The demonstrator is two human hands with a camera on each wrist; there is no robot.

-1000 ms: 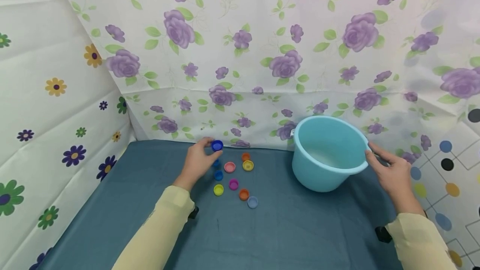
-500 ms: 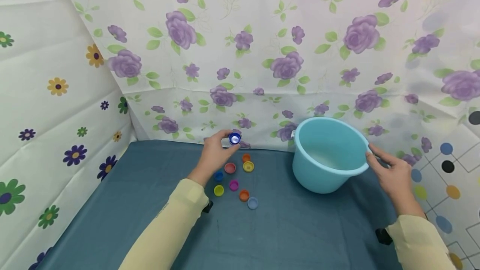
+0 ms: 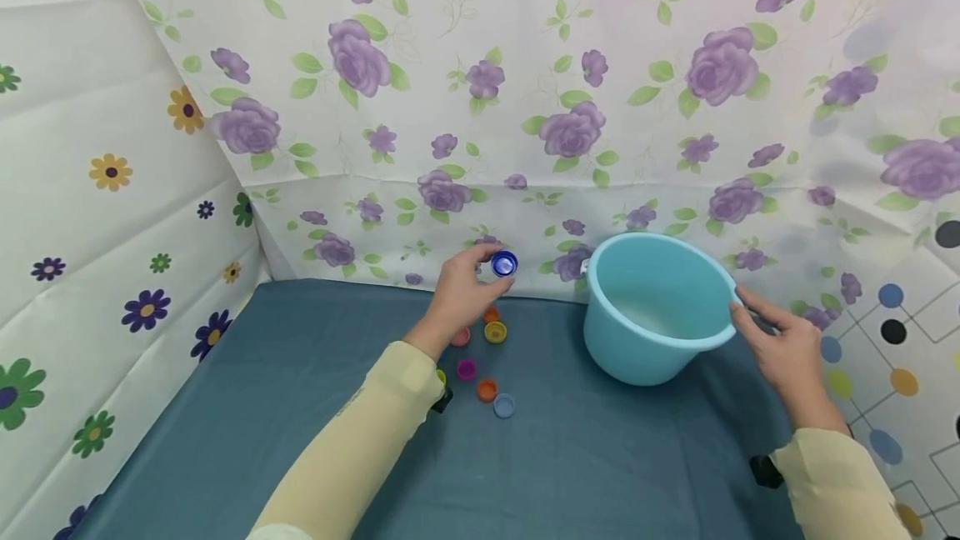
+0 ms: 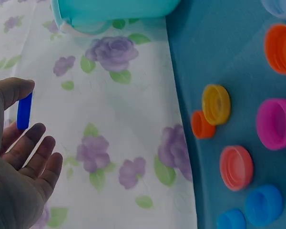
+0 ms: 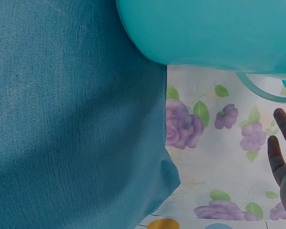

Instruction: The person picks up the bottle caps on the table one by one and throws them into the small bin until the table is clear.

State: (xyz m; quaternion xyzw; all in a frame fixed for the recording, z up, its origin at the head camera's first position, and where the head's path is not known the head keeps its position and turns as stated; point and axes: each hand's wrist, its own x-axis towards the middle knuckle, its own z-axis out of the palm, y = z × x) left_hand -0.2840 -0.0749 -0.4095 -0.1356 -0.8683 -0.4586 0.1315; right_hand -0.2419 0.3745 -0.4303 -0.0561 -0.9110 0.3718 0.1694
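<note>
My left hand pinches a dark blue bottle cap between thumb and index finger, raised above the table in front of the back cloth. In the left wrist view the blue cap shows edge-on, the other fingers spread loosely. A light blue bucket stands upright at the right, its inside visible from above. My right hand holds the bucket's right rim between thumb and fingers. Below my left hand lie several caps, among them yellow, magenta, orange and pale blue.
Two blue caps, one of them larger in the left wrist view, are mostly hidden by my left arm in the head view. A flowered cloth hangs behind the blue-covered table. The bucket's handle hangs down at its side.
My left hand has lifted the dark blue cap from beside the other caps and carried it rightward toward the bucket. My right hand and the bucket have stayed in place.
</note>
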